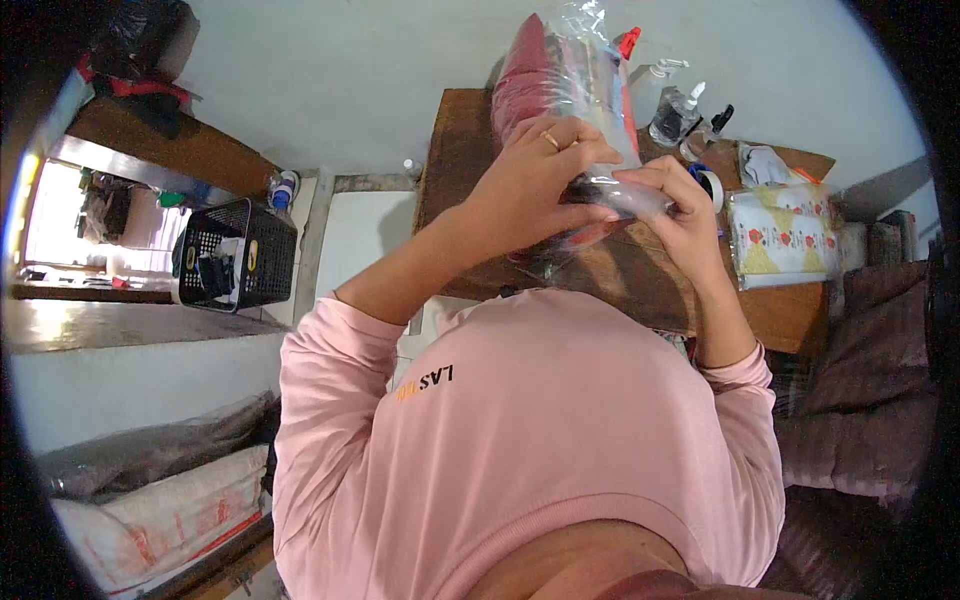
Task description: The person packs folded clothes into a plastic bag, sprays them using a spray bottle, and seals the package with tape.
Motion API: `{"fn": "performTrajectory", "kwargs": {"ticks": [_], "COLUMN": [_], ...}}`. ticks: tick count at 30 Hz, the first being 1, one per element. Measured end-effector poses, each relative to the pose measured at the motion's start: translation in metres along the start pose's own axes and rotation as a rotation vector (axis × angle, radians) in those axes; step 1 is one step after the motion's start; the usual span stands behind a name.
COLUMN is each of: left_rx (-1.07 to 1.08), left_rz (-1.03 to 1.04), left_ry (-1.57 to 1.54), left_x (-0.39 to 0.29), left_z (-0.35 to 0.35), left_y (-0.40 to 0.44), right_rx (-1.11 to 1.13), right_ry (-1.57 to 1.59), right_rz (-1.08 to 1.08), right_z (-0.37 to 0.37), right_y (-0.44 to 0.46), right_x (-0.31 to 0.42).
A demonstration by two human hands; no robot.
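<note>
A clear plastic bag (585,85) packed with folded dark red and light cloth lies at the back of the wooden table (455,150). My left hand (540,175), with a ring on one finger, grips the near part of the bag between thumb and fingers. Opposite it, my right hand (685,205) pinches the bag's near right edge, its fingers bent inward. Crinkled, shiny plastic shows between both hands. What lies under my left palm is hidden.
Bottles (675,115) and a tape roll (712,188) stand right of the bag. Beside them lies a flower-printed packet (785,235). A black basket (235,255) is at the left, and dark cloth (865,370) hangs at the right.
</note>
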State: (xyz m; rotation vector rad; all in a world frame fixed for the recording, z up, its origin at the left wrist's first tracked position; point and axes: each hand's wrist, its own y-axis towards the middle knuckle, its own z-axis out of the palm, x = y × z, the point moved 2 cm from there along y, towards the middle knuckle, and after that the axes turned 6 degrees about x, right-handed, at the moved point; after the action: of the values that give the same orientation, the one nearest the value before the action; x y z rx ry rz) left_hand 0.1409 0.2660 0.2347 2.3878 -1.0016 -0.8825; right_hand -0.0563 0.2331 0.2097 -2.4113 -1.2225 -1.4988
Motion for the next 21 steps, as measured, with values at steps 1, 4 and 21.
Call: {"fn": "performTrajectory", "kwargs": {"ticks": [1, 4, 21], "left_rx": [0.069, 0.217, 0.176], "left_rz": [-0.003, -0.072, -0.648], "left_ry": [-0.028, -0.104, -0.749], "left_x": [0.004, 0.014, 0.013], "left_z": [0.001, 0.004, 0.007], "left_y": [0.003, 0.006, 0.021], "right_rx": [0.011, -0.112, -0.19], "right_ry": [0.088, 0.241, -0.508], "right_rz": [0.022, 0.069, -0.214], "right_z": [0.0, 0.007, 0.004], "right_y": [0.0, -0.001, -0.002], "right_x": [-0.003, -0.001, 0.019]}}
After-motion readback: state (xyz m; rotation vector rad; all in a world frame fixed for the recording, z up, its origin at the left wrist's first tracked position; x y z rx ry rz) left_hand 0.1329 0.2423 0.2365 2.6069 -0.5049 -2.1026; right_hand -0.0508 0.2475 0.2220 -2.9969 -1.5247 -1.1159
